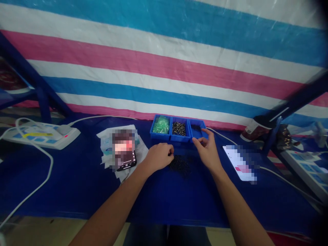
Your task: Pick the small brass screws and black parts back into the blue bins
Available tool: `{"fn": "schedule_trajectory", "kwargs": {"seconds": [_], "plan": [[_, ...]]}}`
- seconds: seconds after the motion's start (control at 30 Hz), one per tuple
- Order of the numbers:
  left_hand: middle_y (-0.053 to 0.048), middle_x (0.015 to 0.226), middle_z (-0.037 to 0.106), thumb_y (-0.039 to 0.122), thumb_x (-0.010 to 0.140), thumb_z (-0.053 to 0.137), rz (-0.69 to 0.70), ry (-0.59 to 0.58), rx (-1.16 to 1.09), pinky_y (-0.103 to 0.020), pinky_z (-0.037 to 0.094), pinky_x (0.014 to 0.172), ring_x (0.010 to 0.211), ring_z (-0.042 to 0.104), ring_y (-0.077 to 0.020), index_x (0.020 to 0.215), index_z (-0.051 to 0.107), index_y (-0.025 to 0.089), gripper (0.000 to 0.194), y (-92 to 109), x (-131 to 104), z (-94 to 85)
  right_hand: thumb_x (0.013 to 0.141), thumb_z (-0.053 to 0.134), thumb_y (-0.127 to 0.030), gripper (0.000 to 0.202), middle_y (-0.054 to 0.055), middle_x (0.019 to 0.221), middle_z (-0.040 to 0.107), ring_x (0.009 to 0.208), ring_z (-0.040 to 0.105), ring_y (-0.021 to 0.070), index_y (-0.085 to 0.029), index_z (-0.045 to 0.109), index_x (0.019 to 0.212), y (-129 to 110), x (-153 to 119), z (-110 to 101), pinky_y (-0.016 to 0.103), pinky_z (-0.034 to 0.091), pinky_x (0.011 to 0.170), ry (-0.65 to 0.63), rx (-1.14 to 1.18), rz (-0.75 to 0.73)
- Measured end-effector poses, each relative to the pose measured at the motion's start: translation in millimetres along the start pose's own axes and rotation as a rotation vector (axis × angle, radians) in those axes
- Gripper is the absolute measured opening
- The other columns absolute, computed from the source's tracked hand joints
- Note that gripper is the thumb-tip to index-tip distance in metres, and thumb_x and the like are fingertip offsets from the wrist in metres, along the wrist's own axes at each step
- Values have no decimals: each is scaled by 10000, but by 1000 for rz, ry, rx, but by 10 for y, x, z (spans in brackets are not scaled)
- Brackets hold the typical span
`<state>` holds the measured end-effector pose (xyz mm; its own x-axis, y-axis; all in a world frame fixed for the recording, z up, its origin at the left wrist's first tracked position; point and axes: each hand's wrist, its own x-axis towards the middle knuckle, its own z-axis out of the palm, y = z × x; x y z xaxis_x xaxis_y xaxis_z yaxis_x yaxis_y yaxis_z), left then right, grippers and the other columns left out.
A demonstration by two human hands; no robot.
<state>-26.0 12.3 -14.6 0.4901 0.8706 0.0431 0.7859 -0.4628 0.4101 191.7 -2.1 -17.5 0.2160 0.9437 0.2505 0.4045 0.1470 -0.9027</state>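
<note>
My left hand (159, 156) is closed, its fingers curled together at the left edge of a pile of small dark pieces (181, 166) on the table. Whatever its fingertips may hold is hidden. My right hand (209, 150) has its thumb and index finger apart, at the front right of the right-hand blue bin (194, 135); I see nothing between them. That bin has some dark pieces in it. Beside it, the middle blue bin (180, 138) contains small metal parts (178, 128). Small green pieces (161, 124) fill the left blue bin (159, 136).
A lit phone (126, 160) lies on white plastic packaging (106, 145) at left. Another lit phone (239, 164) lies at right, near a dark cup (255, 129). Power strips (58, 141) and white cables (50, 171) occupy the sides. A striped sheet (164, 65) hangs behind the blue table (169, 201).
</note>
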Motion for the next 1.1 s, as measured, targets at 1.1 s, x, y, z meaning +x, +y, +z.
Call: {"fn": "schedule_trajectory", "kwargs": {"seconds": [1.1], "plan": [[-40,804,680,215,818,616,70,353,-868,-272,493,650,680,625,-131,768,601,158,77,242,55,-44,917,535,-472,321,-16,702,545,588,480,121,-194,574,762,-99,-113,246,266,363,581,-463,297,71]]}}
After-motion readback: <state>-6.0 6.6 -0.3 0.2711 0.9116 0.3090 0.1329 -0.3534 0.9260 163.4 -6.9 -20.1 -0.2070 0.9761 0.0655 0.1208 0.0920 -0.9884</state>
